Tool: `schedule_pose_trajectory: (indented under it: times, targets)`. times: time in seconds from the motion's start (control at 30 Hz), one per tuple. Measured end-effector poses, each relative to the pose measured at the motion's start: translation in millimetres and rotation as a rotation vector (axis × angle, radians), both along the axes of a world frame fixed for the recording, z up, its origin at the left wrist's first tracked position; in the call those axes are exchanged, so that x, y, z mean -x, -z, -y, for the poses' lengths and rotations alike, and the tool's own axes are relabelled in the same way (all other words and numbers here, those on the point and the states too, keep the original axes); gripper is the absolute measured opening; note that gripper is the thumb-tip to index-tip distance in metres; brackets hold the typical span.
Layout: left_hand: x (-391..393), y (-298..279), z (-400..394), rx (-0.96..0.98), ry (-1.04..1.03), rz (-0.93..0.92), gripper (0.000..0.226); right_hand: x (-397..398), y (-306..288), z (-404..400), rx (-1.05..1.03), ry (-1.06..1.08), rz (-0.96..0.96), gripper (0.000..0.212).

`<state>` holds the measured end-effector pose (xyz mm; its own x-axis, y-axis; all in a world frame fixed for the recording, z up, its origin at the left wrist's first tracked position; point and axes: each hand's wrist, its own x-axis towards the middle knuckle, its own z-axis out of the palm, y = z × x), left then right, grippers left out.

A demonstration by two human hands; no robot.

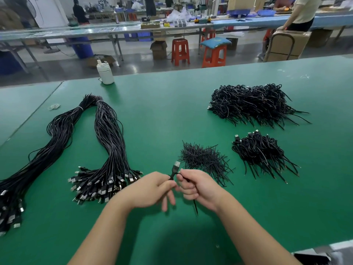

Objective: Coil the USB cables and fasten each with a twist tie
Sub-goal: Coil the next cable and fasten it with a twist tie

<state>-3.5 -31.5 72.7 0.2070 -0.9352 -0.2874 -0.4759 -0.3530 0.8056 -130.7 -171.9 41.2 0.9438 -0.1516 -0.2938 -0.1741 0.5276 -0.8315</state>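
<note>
USB cable (176, 169) sits between our hands at 6 o'clock; our left hand (152, 190) pinches it, our right hand (198, 188) grips its tie. Two tied piles (254, 104) wait at 2 o'clock; long loose bundles (108, 142) at 9 remain.

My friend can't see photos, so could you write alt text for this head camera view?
Two hands, left hand and right hand, hold a black USB cable over a green table. Uncoiled cable bundles lie left, loose twist ties ahead, finished coils right.
</note>
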Motion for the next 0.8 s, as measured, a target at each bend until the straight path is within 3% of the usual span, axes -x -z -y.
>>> schedule_pose_trajectory:
  times: [0.1,0.13,0.2,0.27,0.33,0.47,0.53,0.57,0.67,0.73,0.8]
  targets:
    - [6,11,7,0.073,-0.197,0.353,0.029,-2,-5,-2,0.107,0.009,0.035,0.029]
    - [6,14,8,0.14,-0.26,0.309,0.028,-2,-5,-2,0.108,0.016,0.05,0.028]
    - [9,17,11,0.297,-0.382,-0.062,0.027,0,-5,-2,0.134,0.002,0.07,0.028]
    - [14,18,14,0.415,-0.5,-0.398,0.029,3,-5,-7,0.286,-0.037,0.053,0.031]
    - [19,19,19,0.517,-0.588,-0.571,0.033,1,-3,-15,0.469,-0.041,0.003,0.034]
    - [29,15,26,0.681,-0.673,-0.853,0.029,-5,-3,-22,0.62,0.029,-0.104,0.039]
    - [32,11,27,0.677,-0.67,-0.942,0.023,-6,-1,-23,0.673,0.111,-0.068,0.021]
    - [33,10,28,0.666,-0.666,-0.963,0.022,-6,0,-23,0.602,0.152,-0.018,0.008]
    - [38,10,31,0.639,-0.638,-0.995,0.023,-2,6,-19,0.411,0.197,0.067,0.053]
    - [39,10,31,0.582,-0.611,-1.0,0.029,0,7,-18,0.453,0.224,0.095,0.057]
    - [36,8,29,0.492,-0.55,-0.988,0.031,1,9,-18,0.469,0.242,0.116,0.046]
